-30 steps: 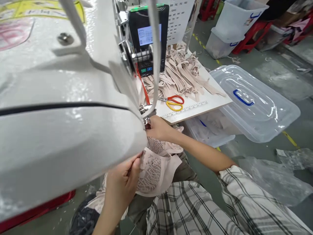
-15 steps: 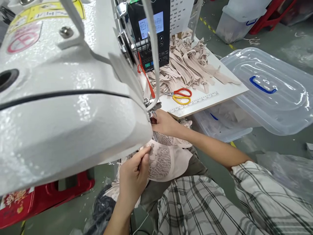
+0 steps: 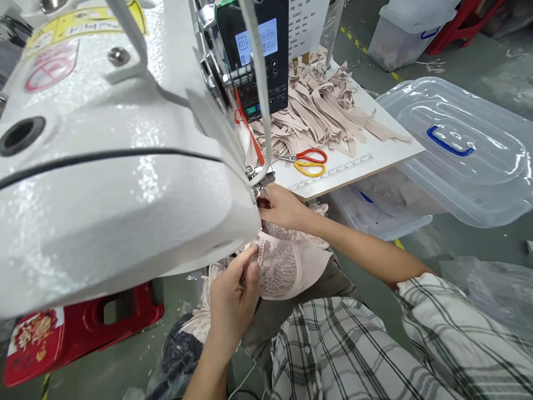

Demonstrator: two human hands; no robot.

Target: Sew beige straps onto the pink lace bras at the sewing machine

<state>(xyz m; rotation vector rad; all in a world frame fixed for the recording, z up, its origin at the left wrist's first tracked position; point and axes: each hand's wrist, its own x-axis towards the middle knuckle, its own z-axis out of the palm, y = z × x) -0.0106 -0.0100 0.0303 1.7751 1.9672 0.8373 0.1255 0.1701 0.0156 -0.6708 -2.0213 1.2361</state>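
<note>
A pale pink lace bra (image 3: pixel 281 272) hangs from the sewing machine's (image 3: pixel 137 216) needle area, its cup draped over my lap. My left hand (image 3: pixel 235 297) pinches the cup's lace edge between thumb and forefinger, just below the machine head. Close by the presser foot, my right hand (image 3: pixel 289 208) is closed on the bra's upper part. Its fingertips are partly hidden behind the machine, and so is the needle.
Scissors (image 3: pixel 310 163) with red and yellow handles lie on the white table (image 3: pixel 391 150) beside a printed ruler. Behind them is a heap of beige fabric strips (image 3: pixel 320 114). A control panel (image 3: pixel 260 61) stands nearby. A clear lidded bin (image 3: pixel 458 166) is right; a red stool (image 3: pixel 83 339) is left.
My left hand has shifted slightly right and up along the lace, and the cup has moved up a little with it. My right hand stays by the presser foot. The view has tilted slightly.
</note>
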